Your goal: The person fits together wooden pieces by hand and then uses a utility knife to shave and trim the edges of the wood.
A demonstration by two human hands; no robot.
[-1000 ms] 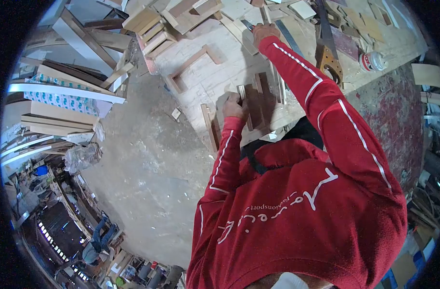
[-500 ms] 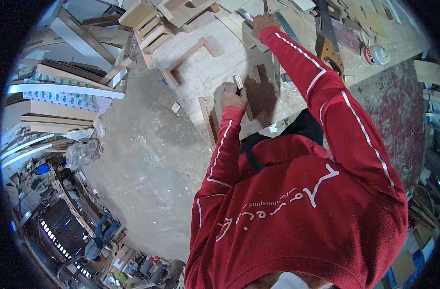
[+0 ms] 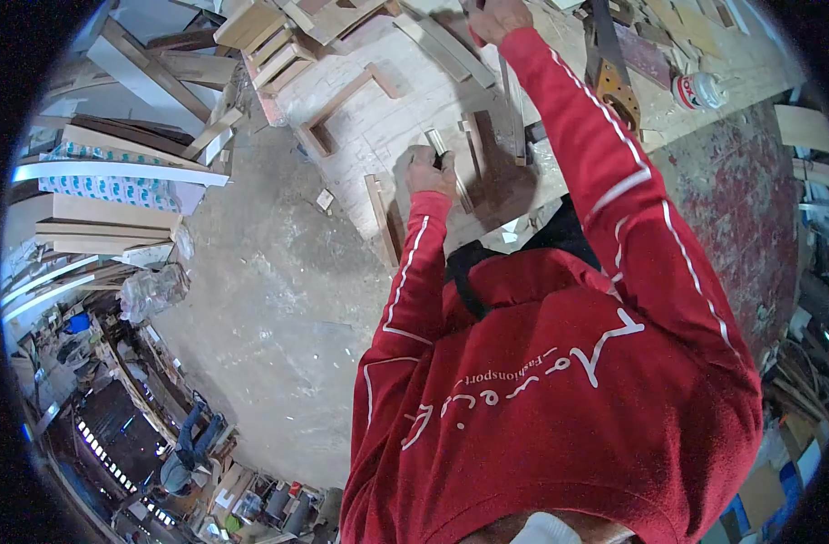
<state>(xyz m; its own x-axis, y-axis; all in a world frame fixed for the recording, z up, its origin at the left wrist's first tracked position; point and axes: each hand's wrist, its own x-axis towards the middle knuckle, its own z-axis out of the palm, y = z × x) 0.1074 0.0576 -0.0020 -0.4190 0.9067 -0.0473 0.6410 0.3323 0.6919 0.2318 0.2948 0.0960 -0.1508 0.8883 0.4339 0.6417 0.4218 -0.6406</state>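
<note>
My left hand (image 3: 430, 174) is closed around a narrow strip (image 3: 435, 140) with a pale, shiny end, held at the worktable. Right of it a short brown wooden piece (image 3: 473, 145) lies in shadow. A longer wooden strip (image 3: 383, 218) lies along the table edge to the left. My right hand (image 3: 501, 18) is at the far side of the table with its fingers curled, partly cut off by the top of the view. What it holds, if anything, is hidden. Beyond my left hand lies an L-shaped wooden frame piece (image 3: 331, 107).
A handsaw with a wooden handle (image 3: 617, 91) and a clear bottle with a red label (image 3: 696, 92) are on the right of the worktable (image 3: 369, 145). Boards (image 3: 115, 222) are stacked at the left. A person (image 3: 186, 453) is at lower left.
My right hand has moved farther away, toward the top edge of the view. My left hand keeps its grip on the strip, and the whole view has shifted slightly.
</note>
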